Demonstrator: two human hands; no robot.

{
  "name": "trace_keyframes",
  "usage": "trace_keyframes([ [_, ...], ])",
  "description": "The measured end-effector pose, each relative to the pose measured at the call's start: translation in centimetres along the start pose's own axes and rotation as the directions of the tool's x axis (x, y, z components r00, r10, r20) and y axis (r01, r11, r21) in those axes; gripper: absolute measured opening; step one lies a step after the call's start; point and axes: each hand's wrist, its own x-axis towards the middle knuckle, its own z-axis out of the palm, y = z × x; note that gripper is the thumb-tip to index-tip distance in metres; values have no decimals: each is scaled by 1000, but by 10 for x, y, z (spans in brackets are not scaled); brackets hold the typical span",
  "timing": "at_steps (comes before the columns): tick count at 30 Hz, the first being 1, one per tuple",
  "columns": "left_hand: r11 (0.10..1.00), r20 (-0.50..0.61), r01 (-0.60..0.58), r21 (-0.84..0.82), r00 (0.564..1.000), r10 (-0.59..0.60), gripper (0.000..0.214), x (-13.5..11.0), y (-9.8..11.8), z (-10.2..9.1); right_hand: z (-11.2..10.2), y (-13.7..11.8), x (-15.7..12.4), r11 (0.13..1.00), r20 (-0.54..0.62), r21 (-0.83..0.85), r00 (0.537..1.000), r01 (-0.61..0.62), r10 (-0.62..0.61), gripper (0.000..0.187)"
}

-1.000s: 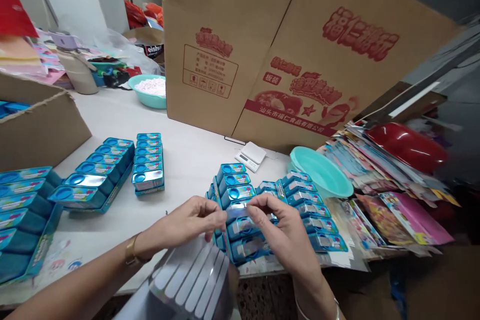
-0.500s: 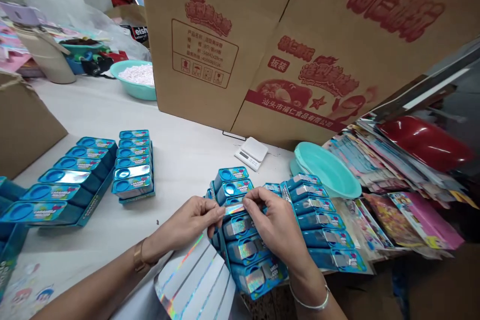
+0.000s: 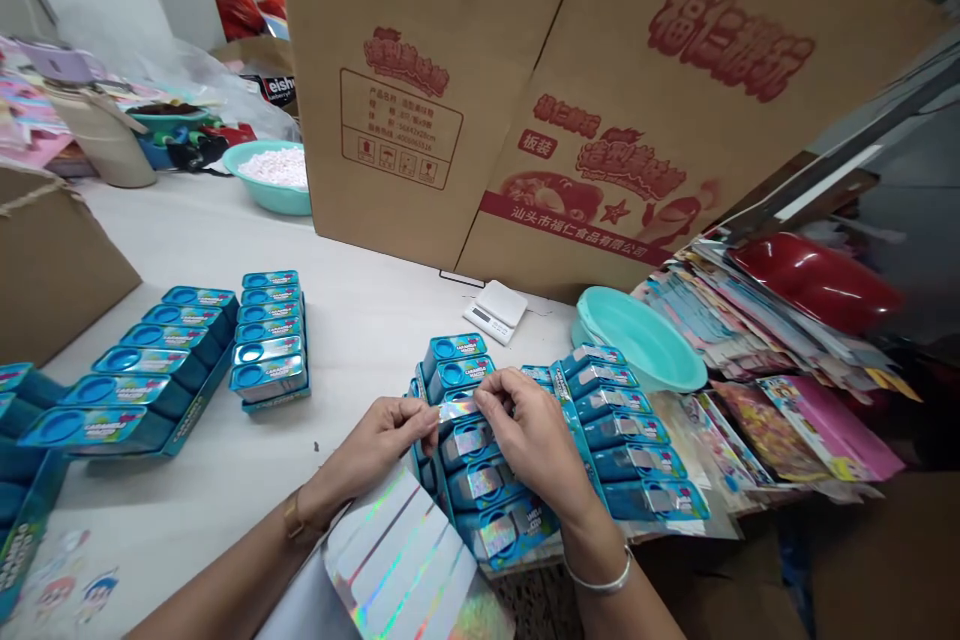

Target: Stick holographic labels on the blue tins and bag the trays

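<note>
A short shiny holographic sticker strip is stretched between my two hands, over a tray of blue candy boxes. My left hand pinches its left end between thumb and finger. At the other end, the fingers of my right hand are closed on the strip and rest against the boxes. Several nearer boxes carry silvery strips across their tops; the two farthest ones show bare round recesses. Below my left wrist lies a sticker sheet with rainbow-edged strips.
More blue boxes with strips stand to the right. Trays of blue boxes sit at the left. A small white scale, a turquoise basin and a large cardboard carton are behind. Flat printed packets lie at right.
The view has shifted slightly. My hands keep hold of the strip and remain over the same tray; the strip now sits across a box top.
</note>
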Motion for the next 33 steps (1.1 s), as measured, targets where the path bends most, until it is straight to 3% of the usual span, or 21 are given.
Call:
trace_keyframes([
  [7, 995, -21, -36, 89, 999, 38, 48, -8, 19, -2, -6, -3, 5, 996, 51, 77, 998, -39, 35, 20],
  [14, 999, -6, -1, 43, 1000, 1, 48, 1, 3, -4, -3, 1, 11, 999, 56, -12, 998, -32, 33, 18],
  [17, 998, 5, 33, -51, 999, -33, 49, 6, -7, -2, 1, 3, 11, 998, 46, -65, 999, -11, 14, 17],
  [19, 987, 36, 71, -144, 997, -66, 52, 9, -14, 0, 3, 3, 9, 998, 16, -61, 1000, -8, 9, 6],
  [22, 958, 82, 165, -235, 985, -150, 57, 14, -22, 1, 6, 4, 5, 1000, -58, -21, 998, -9, 7, 22],
  [27, 931, 71, 326, -165, 945, -319, 66, 17, -35, 3, 10, 9, 9, 998, -58, -40, 997, 46, -48, 20],
  [30, 944, 19, 301, -136, 953, -301, 64, 7, -36, 4, 5, 11, 8, 999, -78, -11, 996, 52, -53, 26],
  [33, 969, -38, 235, -71, 970, -238, 59, -17, -22, 2, -8, 2, -19, 995, -218, 80, 975, 60, -41, 20],
])
